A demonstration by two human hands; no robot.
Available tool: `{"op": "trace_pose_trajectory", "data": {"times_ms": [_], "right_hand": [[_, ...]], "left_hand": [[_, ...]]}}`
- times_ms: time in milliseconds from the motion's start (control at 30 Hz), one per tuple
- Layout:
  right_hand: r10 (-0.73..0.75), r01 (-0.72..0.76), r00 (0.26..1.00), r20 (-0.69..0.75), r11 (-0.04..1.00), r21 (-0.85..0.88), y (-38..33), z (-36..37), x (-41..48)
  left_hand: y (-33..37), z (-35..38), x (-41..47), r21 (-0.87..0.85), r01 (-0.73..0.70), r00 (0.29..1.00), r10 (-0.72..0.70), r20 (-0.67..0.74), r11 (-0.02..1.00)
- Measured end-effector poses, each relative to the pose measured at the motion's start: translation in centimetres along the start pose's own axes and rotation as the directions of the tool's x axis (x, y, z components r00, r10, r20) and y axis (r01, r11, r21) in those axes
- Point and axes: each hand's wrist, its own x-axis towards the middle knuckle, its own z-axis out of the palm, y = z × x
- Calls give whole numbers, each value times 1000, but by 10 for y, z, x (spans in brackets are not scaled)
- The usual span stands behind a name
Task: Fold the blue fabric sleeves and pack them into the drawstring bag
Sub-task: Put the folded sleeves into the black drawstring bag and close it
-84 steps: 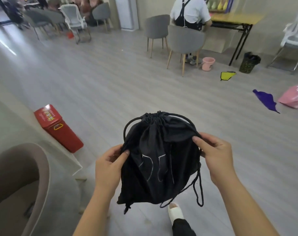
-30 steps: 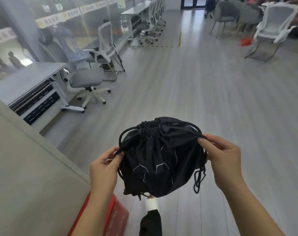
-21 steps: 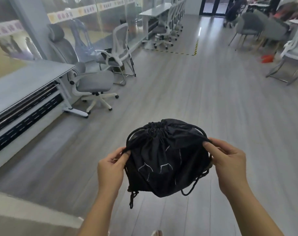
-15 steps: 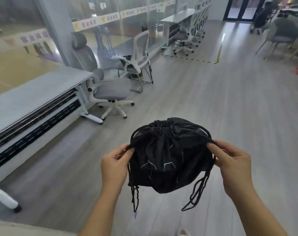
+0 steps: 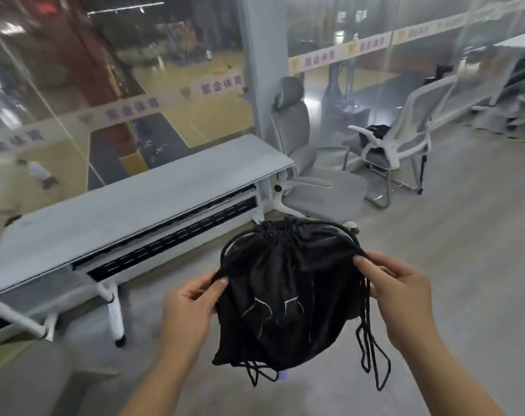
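A black drawstring bag (image 5: pixel 288 298) hangs in the air in front of me, its mouth cinched tight at the top and its body bulging. My left hand (image 5: pixel 192 307) pinches the bag's left cord and edge. My right hand (image 5: pixel 396 295) pinches the right cord, and loose cord loops (image 5: pixel 372 352) dangle below it. No blue fabric sleeves show; the bag's contents are hidden.
A long grey-white desk (image 5: pixel 129 199) stands at the left along a glass wall. A grey office chair (image 5: pixel 306 175) and a white mesh chair (image 5: pixel 402 148) stand behind the bag. Grey floor (image 5: pixel 465 241) spreads to the right. A grey seat edge (image 5: pixel 21 382) sits at bottom left.
My view has swung leftward across the room, from the red bin and open floor to the desk and glass wall. Both hands keep their hold on the closed bag.
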Motion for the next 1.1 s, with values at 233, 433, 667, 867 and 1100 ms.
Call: {"op": "trace_pose_trajectory", "data": {"times_ms": [233, 433, 667, 867, 1100], "right_hand": [[-56, 70, 959, 278, 997, -40, -21, 154, 185], [-143, 153, 916, 375, 988, 4, -52, 311, 315], [-202, 160, 878, 433, 978, 133, -81, 472, 435], [-286, 235, 839, 464, 958, 164, -75, 587, 526], [-150, 127, 863, 483, 989, 79, 31, 669, 613]], "left_hand": [[35, -2, 173, -81, -97, 979, 81, -185, 992], [93, -35, 333, -94, -218, 941, 184, -285, 971], [174, -71, 507, -39, -320, 899, 291, -326, 947], [195, -92, 628, -33, -369, 849, 323, -419, 929], [107, -92, 766, 18, -129, 879, 123, -461, 991]]}}
